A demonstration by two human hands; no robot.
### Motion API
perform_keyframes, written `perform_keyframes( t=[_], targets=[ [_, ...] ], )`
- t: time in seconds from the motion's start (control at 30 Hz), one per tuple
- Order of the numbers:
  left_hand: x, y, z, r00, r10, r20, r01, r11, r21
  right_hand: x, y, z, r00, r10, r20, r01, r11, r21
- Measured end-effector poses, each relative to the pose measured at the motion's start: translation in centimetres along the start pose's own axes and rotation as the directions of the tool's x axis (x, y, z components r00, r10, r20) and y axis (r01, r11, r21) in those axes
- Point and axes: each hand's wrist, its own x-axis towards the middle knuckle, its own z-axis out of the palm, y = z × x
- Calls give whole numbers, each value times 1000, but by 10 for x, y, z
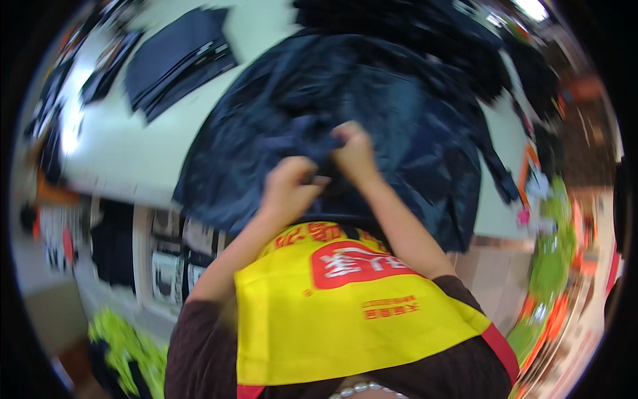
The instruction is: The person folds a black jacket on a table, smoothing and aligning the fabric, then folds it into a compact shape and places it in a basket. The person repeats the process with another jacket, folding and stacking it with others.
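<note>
A large dark navy jacket [392, 100] lies spread over the pale table in front of me, one sleeve trailing toward the right edge. Near its middle, my left hand [290, 188] is closed with thumb and fingers pinched on the jacket's cloth. Slightly farther away and to the right, my right hand [353, 151] is closed as well, gripping a bunched fold of the same cloth. Between the two hands the fabric is gathered and a little blurred. The fingertips of both hands are partly hidden by the cloth.
Folded dark trousers [179, 60] lie stacked at the table's far left. A heap of black garments [412, 26] covers the far side. Under the table [159, 156], shelves hold packaged goods [166, 272]. Bright yellow-green clothing [129, 349] is at lower left, with more [551, 259] along the right.
</note>
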Motion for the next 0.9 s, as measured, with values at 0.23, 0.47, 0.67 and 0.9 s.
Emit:
perform_keyframes(
  t=[0.23, 0.47, 0.67, 0.9],
  targets=[
    [25, -37, -25, 939, 285, -192, -234, 939, 252, -69, -29, -12, 950, -242, 197, 174, 936, 306],
    [-7, 17, -1, 881, -211, 423, 119, 965, 234, -40, 29, -82, 993, 33, -110, -42, 996, -80],
    [39, -171, -245, 984, -63, -169, 148, 815, 560, -78, 77, -195, 971, 235, -51, -229, 969, 97],
    [4, -182, -346, 399, -560, -726, 394, 820, -415, -163, 351, -426, 272, 404, -873, -734, 674, 83]
  ],
)
